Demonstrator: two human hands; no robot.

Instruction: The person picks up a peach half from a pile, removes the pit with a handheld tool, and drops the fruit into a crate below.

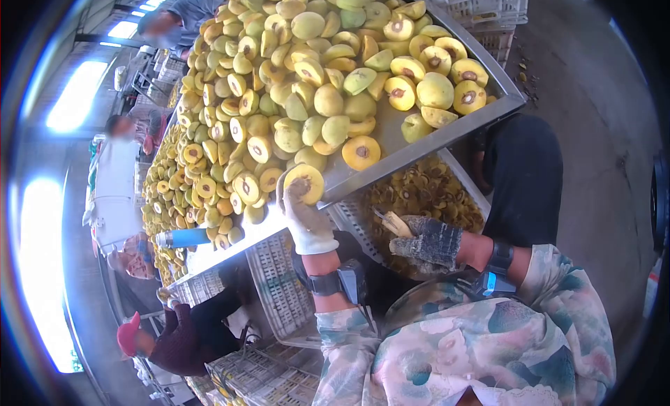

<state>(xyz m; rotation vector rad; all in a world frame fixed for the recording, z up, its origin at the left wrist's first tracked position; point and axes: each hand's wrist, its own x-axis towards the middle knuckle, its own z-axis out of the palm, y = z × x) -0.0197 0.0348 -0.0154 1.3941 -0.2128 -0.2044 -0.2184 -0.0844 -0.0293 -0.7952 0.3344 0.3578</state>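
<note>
My left hand (308, 228), in a white glove, is closed on a halved yellow peach (304, 183), its cut face turned up with a brown centre. It is right at the edge of the metal table (419, 142). My right hand (427, 243), in a worn dark grey glove, grips a small wood-handled pitting tool (396, 224) whose thin metal tip points left. The tool is apart from the peach half, over a white crate (457, 179) of brownish-yellow scraps (419, 193). A large heap of peach halves (293, 92) covers the table.
A blue cylinder (183, 238) lies on the table's left side. White plastic crates (283, 287) stand below the table, and more crates (481, 5) are stacked behind. A person with a red cap (128, 335) sits at left; other people are along the table's far side.
</note>
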